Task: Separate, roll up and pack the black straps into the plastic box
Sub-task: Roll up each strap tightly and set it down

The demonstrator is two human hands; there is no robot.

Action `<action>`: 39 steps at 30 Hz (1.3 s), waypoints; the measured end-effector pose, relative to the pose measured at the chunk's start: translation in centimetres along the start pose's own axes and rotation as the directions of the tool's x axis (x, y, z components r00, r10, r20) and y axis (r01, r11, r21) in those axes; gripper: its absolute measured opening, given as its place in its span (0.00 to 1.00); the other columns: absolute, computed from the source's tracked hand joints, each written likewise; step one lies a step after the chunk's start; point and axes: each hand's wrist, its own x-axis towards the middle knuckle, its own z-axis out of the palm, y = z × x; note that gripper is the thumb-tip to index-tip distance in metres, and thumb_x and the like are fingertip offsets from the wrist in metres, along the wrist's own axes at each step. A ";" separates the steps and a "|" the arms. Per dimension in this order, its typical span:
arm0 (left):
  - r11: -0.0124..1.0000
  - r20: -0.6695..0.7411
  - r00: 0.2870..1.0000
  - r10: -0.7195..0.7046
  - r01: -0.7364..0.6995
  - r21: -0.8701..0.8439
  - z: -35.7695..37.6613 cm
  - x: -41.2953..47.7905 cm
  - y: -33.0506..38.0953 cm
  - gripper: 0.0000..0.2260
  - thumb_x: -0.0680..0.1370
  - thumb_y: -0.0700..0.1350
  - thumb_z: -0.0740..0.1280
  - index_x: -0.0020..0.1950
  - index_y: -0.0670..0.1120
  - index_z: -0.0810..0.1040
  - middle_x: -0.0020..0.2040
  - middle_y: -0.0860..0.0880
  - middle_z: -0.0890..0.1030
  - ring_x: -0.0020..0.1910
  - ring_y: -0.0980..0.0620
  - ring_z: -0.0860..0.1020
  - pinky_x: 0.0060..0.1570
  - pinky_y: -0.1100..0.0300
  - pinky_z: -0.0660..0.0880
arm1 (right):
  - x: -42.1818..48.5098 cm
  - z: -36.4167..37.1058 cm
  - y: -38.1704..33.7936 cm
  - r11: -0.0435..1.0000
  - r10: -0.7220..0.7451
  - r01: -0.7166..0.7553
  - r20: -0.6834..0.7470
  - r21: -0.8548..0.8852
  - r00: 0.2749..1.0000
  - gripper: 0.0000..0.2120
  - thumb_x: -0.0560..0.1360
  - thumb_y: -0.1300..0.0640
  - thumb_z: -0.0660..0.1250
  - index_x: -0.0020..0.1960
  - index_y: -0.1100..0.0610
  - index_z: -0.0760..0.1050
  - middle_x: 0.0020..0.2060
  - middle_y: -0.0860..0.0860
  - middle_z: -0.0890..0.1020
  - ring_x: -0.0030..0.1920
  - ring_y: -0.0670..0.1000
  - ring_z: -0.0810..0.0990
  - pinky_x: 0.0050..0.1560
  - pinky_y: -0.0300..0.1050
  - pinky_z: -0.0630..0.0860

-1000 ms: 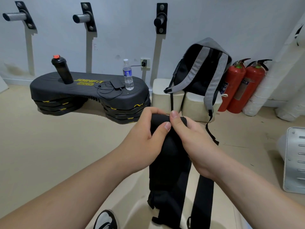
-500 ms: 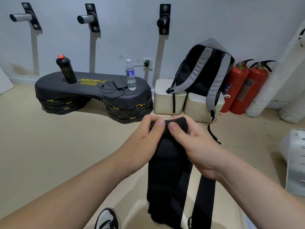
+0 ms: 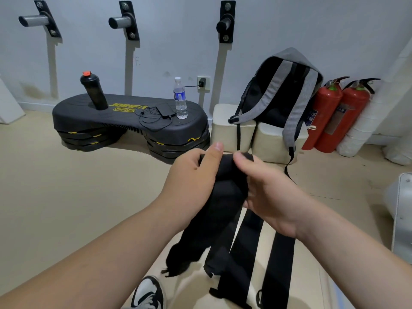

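A: What is hard to read down near the feet?

B: The black straps (image 3: 225,197) hang down, and two flat bands run past the lower edge of the view, so their ends are cut off. A black-and-white shoe (image 3: 148,293) is cropped there too. I cannot tell whether the dangling ends touch the cream padded surface (image 3: 187,291) beneath them.

A: And the hands?

B: Both hold the bundle at its top fold. The left hand (image 3: 191,181) grips it from the left, thumb raised across the top edge, fingers hidden behind the cloth. The right hand (image 3: 269,192) grips it from the right, thumb on the fold, fingers curled round the far side and mostly out of sight. The straps sit between the two palms and drop down between the forearms.

A: Anything different from half a second ago?

B: The thumbs met at the top then and now sit apart. The hanging part was one mass with a single band beside it, and it has opened into separate bands.

A: Farther off?

B: On the floor a black step platform (image 3: 124,123) carries a black shaker bottle (image 3: 93,92) and a water bottle (image 3: 180,101). A grey backpack (image 3: 292,59) sits on cream blocks (image 3: 229,128), with red fire extinguishers (image 3: 330,114) just beside it at the wall.
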 end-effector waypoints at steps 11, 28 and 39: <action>0.981 0.011 0.985 0.170 -0.170 0.092 0.8 -1.4 0.4 0.15 0.84 0.62 0.59 0.49 0.53 0.74 0.36 0.60 0.78 0.38 0.58 0.76 0.43 0.55 0.72 | 0.3 0.7 0.9 0.999 -0.003 0.002 -0.020 -0.054 1.000 0.30 0.83 0.29 0.51 0.68 0.44 0.81 0.61 0.47 0.87 0.64 0.47 0.84 0.74 0.55 0.72; 0.986 0.325 0.932 0.163 -0.163 -0.028 -1.5 -1.6 1.5 0.10 0.83 0.43 0.70 0.59 0.57 0.76 0.42 0.48 0.84 0.37 0.53 0.83 0.35 0.61 0.80 | -0.1 -1.5 0.4 0.968 -0.129 0.119 -0.033 -0.223 0.991 0.26 0.77 0.32 0.61 0.63 0.49 0.84 0.53 0.53 0.89 0.53 0.53 0.89 0.50 0.50 0.84; 0.984 0.377 0.925 -0.045 0.107 -0.145 -1.5 -1.3 0.4 0.17 0.80 0.37 0.73 0.65 0.53 0.79 0.57 0.51 0.87 0.56 0.52 0.86 0.57 0.52 0.83 | -0.4 -2.2 0.5 0.968 -0.251 0.251 -0.013 0.026 0.968 0.18 0.74 0.60 0.72 0.64 0.57 0.76 0.50 0.56 0.86 0.50 0.57 0.85 0.50 0.51 0.84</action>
